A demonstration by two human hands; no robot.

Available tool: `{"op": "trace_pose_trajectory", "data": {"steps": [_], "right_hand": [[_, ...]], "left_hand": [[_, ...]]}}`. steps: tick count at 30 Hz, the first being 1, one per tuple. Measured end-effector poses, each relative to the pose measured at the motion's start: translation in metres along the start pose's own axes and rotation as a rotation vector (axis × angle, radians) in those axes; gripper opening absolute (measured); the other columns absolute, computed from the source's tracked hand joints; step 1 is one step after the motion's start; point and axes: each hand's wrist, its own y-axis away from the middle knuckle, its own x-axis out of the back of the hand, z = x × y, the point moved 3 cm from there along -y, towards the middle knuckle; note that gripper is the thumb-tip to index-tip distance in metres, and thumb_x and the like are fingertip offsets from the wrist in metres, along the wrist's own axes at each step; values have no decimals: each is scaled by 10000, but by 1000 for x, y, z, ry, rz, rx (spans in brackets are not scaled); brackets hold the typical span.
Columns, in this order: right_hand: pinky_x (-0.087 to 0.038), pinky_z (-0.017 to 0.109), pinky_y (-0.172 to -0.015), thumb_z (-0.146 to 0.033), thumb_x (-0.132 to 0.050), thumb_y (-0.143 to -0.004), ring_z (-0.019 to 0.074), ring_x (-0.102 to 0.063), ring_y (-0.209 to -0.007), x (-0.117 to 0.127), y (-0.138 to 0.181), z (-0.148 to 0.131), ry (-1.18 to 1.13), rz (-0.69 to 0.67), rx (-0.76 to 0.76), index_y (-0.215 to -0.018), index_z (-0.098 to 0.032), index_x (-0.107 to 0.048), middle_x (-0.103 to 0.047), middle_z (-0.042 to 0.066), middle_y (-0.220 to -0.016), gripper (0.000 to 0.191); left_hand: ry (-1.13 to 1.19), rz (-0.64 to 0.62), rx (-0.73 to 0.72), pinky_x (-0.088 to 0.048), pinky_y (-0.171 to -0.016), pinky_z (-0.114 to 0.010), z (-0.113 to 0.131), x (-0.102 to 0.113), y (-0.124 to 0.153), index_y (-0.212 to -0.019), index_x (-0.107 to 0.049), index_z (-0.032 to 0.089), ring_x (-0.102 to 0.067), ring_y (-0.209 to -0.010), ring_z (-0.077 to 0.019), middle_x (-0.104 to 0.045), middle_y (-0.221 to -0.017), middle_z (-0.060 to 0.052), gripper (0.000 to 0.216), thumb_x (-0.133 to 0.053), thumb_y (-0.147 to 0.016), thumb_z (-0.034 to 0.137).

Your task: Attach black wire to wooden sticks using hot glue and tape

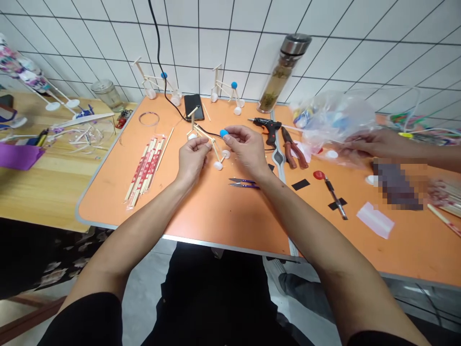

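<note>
A small tricycle model of pale wooden sticks [216,150] with white round wheels stands between my hands on the orange table [216,211]. My left hand [194,157] is closed, thumb and fingers pinched at the model's stick frame. In my right hand [248,148] a blue ball [224,133] is pinched between thumb and fingertips, just above the frame's rear end. Whether the ball touches the frame I cannot tell. Below my right wrist lie blue-handled thread snips [243,183], partly covered by it.
Two similar models [225,86] with blue balls stand by the wall, near a phone [194,106] and a glass tea bottle [283,74]. Packaged chopsticks [146,168] lie left; a glue gun [268,129] and pliers [292,149] lie right. Another person's hand [374,144] reaches toward a plastic bag [334,115].
</note>
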Motion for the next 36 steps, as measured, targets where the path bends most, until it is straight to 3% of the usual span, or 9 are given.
{"op": "trace_pose_trajectory", "data": {"steps": [7,12,18,23,31,36], "right_hand": [[-706,421,-997,-813,-961,-731,249,-820,-1034,-2,2,-3,5,-2,-9,-1059,-241,-837,-882,62,-1086,671],[-693,407,-990,-738,-979,-767,239,-812,-1016,-2,3,-6,-7,1,-14,-1056,-240,-847,-874,61,-1083,591],[-685,369,-853,-719,-996,-749,220,-783,-942,-2,4,-3,-27,-11,-77,-1072,-243,-848,-863,48,-1050,594],[-679,368,-886,-712,-996,-756,211,-784,-947,-2,5,-3,-46,-32,-89,-1082,-240,-847,-858,44,-1047,593],[-623,302,-678,-730,-1007,-729,194,-755,-859,-2,5,-3,-38,-12,-88,-1076,-235,-854,-854,43,-999,623],[-641,304,-670,-741,-1007,-730,206,-766,-884,-2,4,-1,-50,-26,-107,-1100,-262,-850,-860,47,-1056,625]], "left_hand": [[-1,-14,3,-380,-412,-213,0,0,-1,-984,-752,167,-529,-460,-55,-769,-834,-7,70,-804,-961,125],[-15,-15,37,-360,-407,-214,2,0,2,-1016,-743,166,-540,-458,-60,-800,-862,-25,90,-813,-963,148],[-57,-6,87,-330,-411,-208,5,-1,5,-1074,-766,161,-555,-462,-59,-834,-905,-52,115,-824,-976,180],[-69,-33,113,-329,-397,-213,6,-1,6,-1127,-777,156,-592,-453,-68,-863,-980,-81,151,-814,-986,194],[-57,-76,137,-310,-377,-216,7,-5,8,-1159,-776,162,-622,-426,-91,-868,-974,-90,179,-783,-981,159],[-41,-92,162,-352,-394,-212,7,-7,10,-1227,-790,156,-695,-467,-120,-869,-1030,-106,260,-814,-969,150]]}}
